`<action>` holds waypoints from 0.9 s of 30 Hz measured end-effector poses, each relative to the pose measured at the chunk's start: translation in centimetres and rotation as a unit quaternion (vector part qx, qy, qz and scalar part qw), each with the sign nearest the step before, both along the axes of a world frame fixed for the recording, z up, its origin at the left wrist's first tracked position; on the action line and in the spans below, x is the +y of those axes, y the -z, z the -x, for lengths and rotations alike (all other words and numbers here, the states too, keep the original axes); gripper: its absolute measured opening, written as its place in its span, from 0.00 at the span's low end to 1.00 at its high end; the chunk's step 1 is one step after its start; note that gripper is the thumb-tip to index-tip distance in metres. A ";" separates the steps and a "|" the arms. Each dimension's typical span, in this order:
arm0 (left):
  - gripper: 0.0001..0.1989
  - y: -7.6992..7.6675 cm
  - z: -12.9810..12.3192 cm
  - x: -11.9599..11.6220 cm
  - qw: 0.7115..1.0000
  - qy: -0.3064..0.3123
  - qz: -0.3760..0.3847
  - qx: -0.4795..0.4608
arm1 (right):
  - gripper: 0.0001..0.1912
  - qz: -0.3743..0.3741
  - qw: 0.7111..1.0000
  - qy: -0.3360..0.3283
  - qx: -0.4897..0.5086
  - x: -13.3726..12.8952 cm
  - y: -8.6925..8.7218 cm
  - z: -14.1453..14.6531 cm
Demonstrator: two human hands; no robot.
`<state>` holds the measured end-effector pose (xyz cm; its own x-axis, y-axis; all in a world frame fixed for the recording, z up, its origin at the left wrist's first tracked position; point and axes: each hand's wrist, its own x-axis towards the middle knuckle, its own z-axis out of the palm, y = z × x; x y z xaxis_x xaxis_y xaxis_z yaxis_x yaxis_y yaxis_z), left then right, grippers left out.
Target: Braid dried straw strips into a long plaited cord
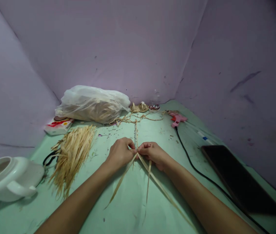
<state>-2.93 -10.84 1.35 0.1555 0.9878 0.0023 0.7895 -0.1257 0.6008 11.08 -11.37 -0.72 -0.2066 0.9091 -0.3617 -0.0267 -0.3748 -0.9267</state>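
Note:
A thin braided cord (136, 131) runs from the back of the green table toward me, and its near end lies between my hands. My left hand (122, 150) pinches the braid's end and a straw strand that trails down to the left. Close against it, my right hand (154, 153) pinches the strands on the other side. Loose straw strands (161, 186) fan out below my fingers toward the table's front. A bundle of dry straw strips (76, 152) lies to the left of my left hand.
At the back are a plastic bag (94, 104), woven pieces (139, 107) and a clear container (155, 102). A pink glue gun (177, 119) with a black cable and a dark tablet-like slab (241, 178) lie right. A white pot (13, 178) and a small box (59, 126) stand left.

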 end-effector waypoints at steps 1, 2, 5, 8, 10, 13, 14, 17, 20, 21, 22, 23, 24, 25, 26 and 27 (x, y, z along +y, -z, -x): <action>0.05 0.1 0.0 0.1 1.000 0.011 -0.001 -0.016 | 0.01 0.002 1.000 0.000 0.001 0.0 0.0 0.0; 0.05 0.3 -0.1 0.2 0.999 0.022 -0.001 -0.036 | 0.01 0.004 1.000 0.000 0.003 0.1 0.0 0.0; 0.04 0.7 -0.2 0.4 0.994 0.049 0.006 -0.095 | 0.02 0.005 1.000 -0.002 -0.002 0.1 0.0 0.0; 0.03 1.0 -0.4 0.4 0.987 0.052 0.029 -0.147 | 0.03 0.006 1.000 0.001 -0.023 0.0 -0.1 -0.1; 0.02 1.3 -0.4 0.4 0.982 0.054 0.046 -0.177 | 0.03 0.013 0.999 0.003 -0.030 0.0 -0.1 -0.1; 0.03 1.6 -0.3 0.4 0.975 0.062 0.068 -0.204 | 0.03 0.016 1.000 0.002 -0.025 0.0 -0.2 -0.1; 0.03 1.6 -0.2 0.4 0.973 0.065 0.073 -0.209 | 0.02 0.014 1.000 0.001 -0.023 0.0 -0.2 -0.1; 0.04 1.6 0.1 0.5 0.975 0.076 0.066 -0.196 | 0.02 0.014 1.000 -0.002 -0.016 0.0 -0.3 0.0; 0.04 1.2 0.2 0.6 0.985 0.067 0.049 -0.152 | 0.02 0.015 1.000 -0.007 -0.009 -0.2 -0.4 0.1; 0.03 1.1 0.1 0.6 0.987 0.058 0.049 -0.141 | 0.02 0.013 1.000 -0.010 -0.007 -0.2 -0.4 0.1; 0.03 1.0 0.0 0.5 0.988 0.047 0.055 -0.137 | 0.03 0.008 1.000 -0.014 -0.006 -0.2 -0.3 0.1; 0.03 1.0 -0.1 0.5 0.987 0.039 0.070 -0.139 | 0.03 0.003 1.000 -0.017 -0.004 -0.2 -0.3 0.1; 0.02 1.0 -0.2 0.4 0.984 0.032 0.093 -0.148 | 0.03 -0.001 1.000 -0.018 -0.002 -0.2 -0.2 0.1; 0.02 1.1 -0.3 0.4 0.979 0.028 0.123 -0.163 | 0.03 -0.003 1.000 -0.019 -0.001 -0.2 -0.1 0.1; 0.02 1.2 -0.3 0.3 0.971 0.026 0.152 -0.181 | 0.03 -0.001 1.000 -0.017 -0.001 -0.2 0.0 0.0; 0.03 1.3 -0.3 0.3 0.965 0.026 0.173 -0.195 | 0.03 0.002 1.000 -0.015 -0.003 -0.1 0.0 0.0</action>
